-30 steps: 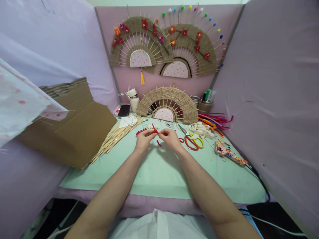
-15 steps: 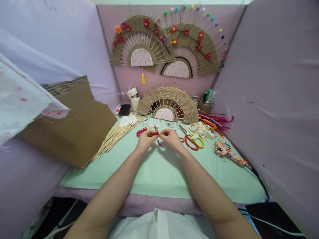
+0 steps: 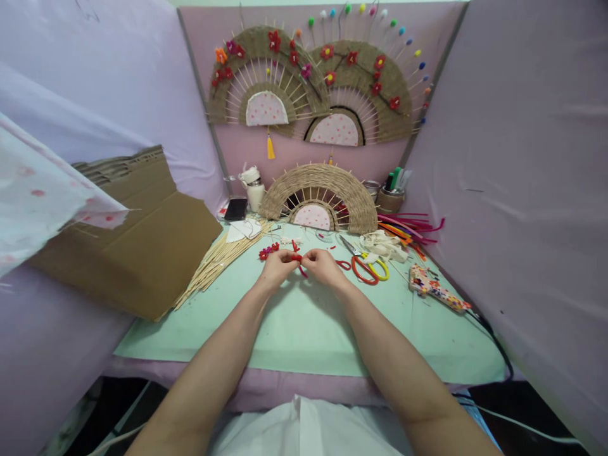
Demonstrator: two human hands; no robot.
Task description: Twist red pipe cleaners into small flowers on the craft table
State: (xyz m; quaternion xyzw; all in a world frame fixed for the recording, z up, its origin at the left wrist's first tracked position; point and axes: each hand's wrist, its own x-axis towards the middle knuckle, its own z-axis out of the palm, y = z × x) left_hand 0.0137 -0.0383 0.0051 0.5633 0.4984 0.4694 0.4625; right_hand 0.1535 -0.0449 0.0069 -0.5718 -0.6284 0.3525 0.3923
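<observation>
Both of my hands meet over the middle of the green mat (image 3: 304,329). My left hand (image 3: 276,266) and my right hand (image 3: 323,266) each pinch an end of a short red pipe cleaner (image 3: 297,258), fingers closed on it. A loose red piece lies on the mat just below the fingertips. Small red pipe-cleaner flowers (image 3: 267,251) sit on the mat just left of my left hand.
Red-handled and yellow-handled scissors (image 3: 365,268) lie right of my hands, then white ribbon (image 3: 384,246), coloured pipe cleaners (image 3: 408,227) and a patterned glue gun (image 3: 434,290). Bamboo sticks (image 3: 218,263) and cardboard (image 3: 137,247) lie left. A woven fan (image 3: 318,190) stands behind; two decorated fans hang above.
My hands have drawn closer together on the red pipe cleaner, and its upright end has folded down between the fingers.
</observation>
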